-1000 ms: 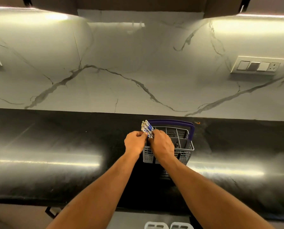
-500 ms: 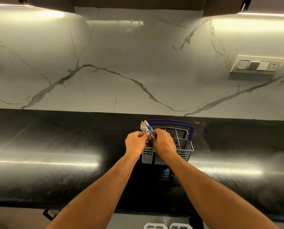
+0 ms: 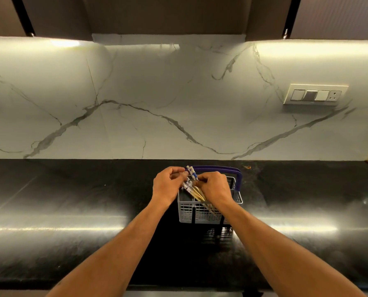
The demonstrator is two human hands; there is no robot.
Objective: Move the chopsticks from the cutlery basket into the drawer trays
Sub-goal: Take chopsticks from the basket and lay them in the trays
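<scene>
While the chopsticks [image 3: 193,189] lean out of the near-left compartment of the cutlery basket [image 3: 200,213], I work on gathering them into one bundle. From the left, my left hand [image 3: 167,185] has its fingers curled in against the patterned blue-and-white tops, pinching them near the upper ends. Just beside it, my right hand [image 3: 215,187] curls round the pale shafts lower down — both hands hold the same bundle, none of it free of the basket yet. To do this well, I judge I should square the tops together, keep the sticks parallel, and lift along their slant so the tips slide clear of the grid wall rather than catch in it. A loose stick could slip back or fall onto the surface [image 3: 71,211].

Around me, left to right: the dark polished surface carries the basket; a veined marble wall [image 3: 136,103] rises behind it; the purple handle [image 3: 221,169] arches over the far side of the basket, close to my right hand — it may crowd the lift. Farther right a switch plate [image 3: 315,94] sits on the wall. No drawer tray is visible from here.
</scene>
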